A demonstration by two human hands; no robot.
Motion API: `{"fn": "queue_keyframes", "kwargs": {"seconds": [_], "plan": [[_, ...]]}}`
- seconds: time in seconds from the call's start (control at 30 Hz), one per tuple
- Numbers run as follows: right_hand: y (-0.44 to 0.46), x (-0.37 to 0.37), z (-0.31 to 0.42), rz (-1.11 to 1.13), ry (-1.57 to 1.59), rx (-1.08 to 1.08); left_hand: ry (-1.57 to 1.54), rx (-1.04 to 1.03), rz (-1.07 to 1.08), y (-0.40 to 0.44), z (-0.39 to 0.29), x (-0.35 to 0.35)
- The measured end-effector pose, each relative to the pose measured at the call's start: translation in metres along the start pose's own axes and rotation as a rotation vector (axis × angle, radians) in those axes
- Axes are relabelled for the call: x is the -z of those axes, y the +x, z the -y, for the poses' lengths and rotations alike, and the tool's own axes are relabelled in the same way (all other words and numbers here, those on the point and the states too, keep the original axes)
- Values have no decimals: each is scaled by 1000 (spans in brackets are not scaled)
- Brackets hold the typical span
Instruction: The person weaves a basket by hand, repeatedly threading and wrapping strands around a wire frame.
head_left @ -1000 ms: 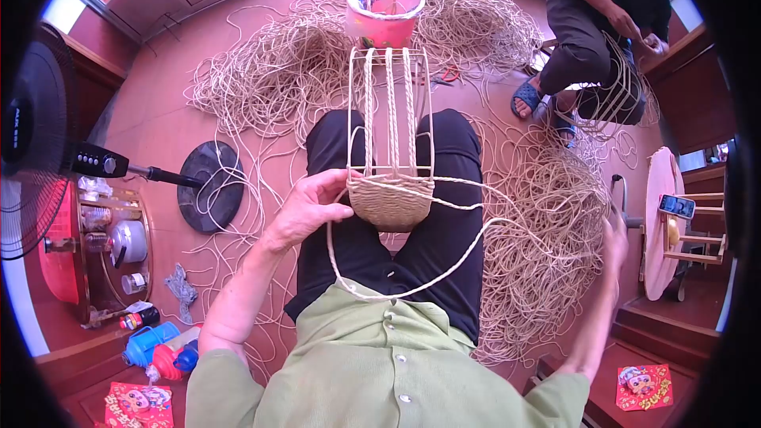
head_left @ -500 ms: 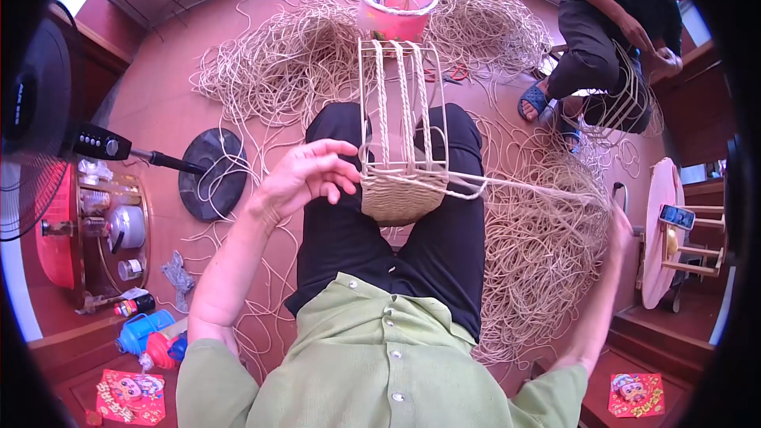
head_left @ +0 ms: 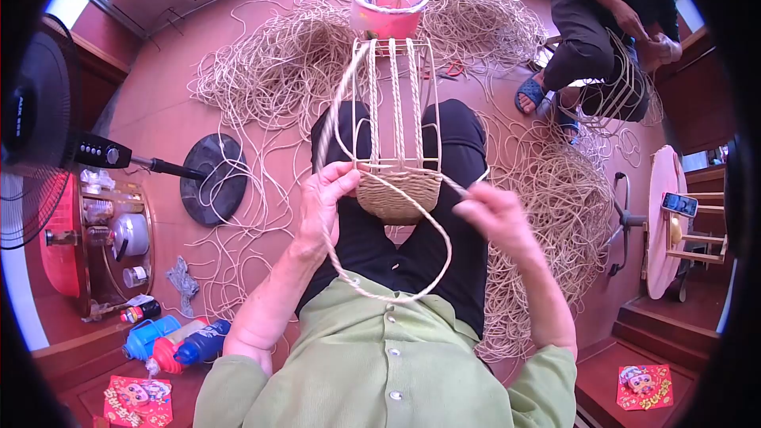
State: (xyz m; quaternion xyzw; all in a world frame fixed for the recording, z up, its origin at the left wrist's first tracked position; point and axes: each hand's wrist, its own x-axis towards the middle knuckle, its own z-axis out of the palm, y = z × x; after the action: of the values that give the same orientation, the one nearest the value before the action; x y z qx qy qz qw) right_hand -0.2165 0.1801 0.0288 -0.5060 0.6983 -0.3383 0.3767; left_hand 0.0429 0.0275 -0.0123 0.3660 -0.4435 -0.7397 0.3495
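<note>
While rope piles (head_left: 547, 230) crowd floor (head_left: 154, 131), pink bucket (head_left: 388, 24) stands beyond basket (head_left: 384, 202).

At the left, a black fan (head_left: 33, 123) is standing on a round base (head_left: 204, 196). A crumpled grey bag (head_left: 182, 284) is lying near a light-blue bottle (head_left: 149, 337) and a dark-blue bottle (head_left: 204, 343). A pink bucket (head_left: 388, 25) is standing farther off. At the right, a co-worker (head_left: 583, 43) in blue sandals (head_left: 529, 96) is sitting, and a phone (head_left: 680, 204) is resting beside a round pink panel (head_left: 660, 250).
</note>
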Motion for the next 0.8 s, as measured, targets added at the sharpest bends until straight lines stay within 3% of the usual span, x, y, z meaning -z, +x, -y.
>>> {"fn": "queue_keyframes", "kwargs": {"seconds": [0.07,0.1,0.17,0.2,0.23,0.33,0.37,0.4,0.47,0.5,0.53,0.57,0.63,0.67,0.7,0.73,0.77,0.8], "plan": [[-22,62,-84,-484,15,-7,-1,18,-36,-5,-6,1],[-53,113,-128,-675,2,-217,-10,23,-59,-7,-6,2],[-174,226,-310,-933,23,-486,-16,7,-63,-8,-3,2],[-224,235,-303,-921,-636,-836,-18,0,-61,-8,-2,1],[-254,240,-311,-909,-759,-1185,-26,5,-50,-9,-2,1],[-168,178,-230,-908,-745,-748,-47,4,-11,-1,-4,-3],[-122,150,-223,-884,-520,-515,-42,21,-8,0,-3,-5],[-66,100,-163,-887,-671,-61,-38,35,-9,1,-1,-5],[-13,26,-42,-440,-185,-206,-51,33,5,1,4,-4],[-1,-9,-23,-321,-27,135,-43,29,-1,1,1,-5],[2,-21,-6,-168,-130,275,-39,28,-10,0,0,-6],[-7,-17,7,-21,-63,-48,-39,32,-20,-1,-1,-6],[-20,12,-86,-474,185,33,-38,48,-25,-5,2,-2],[-41,51,-100,-722,275,-294,-47,50,-32,-6,4,0],[-64,102,-203,-956,443,-274,-76,47,-19,-8,6,-1],[-116,133,-244,-957,293,-381,-101,45,-1,-9,7,-3],[-153,163,-303,-737,-519,-810,-124,41,18,-10,8,-6],[-139,158,-291,-725,-608,-812,-105,39,35,-13,7,-8]]}}
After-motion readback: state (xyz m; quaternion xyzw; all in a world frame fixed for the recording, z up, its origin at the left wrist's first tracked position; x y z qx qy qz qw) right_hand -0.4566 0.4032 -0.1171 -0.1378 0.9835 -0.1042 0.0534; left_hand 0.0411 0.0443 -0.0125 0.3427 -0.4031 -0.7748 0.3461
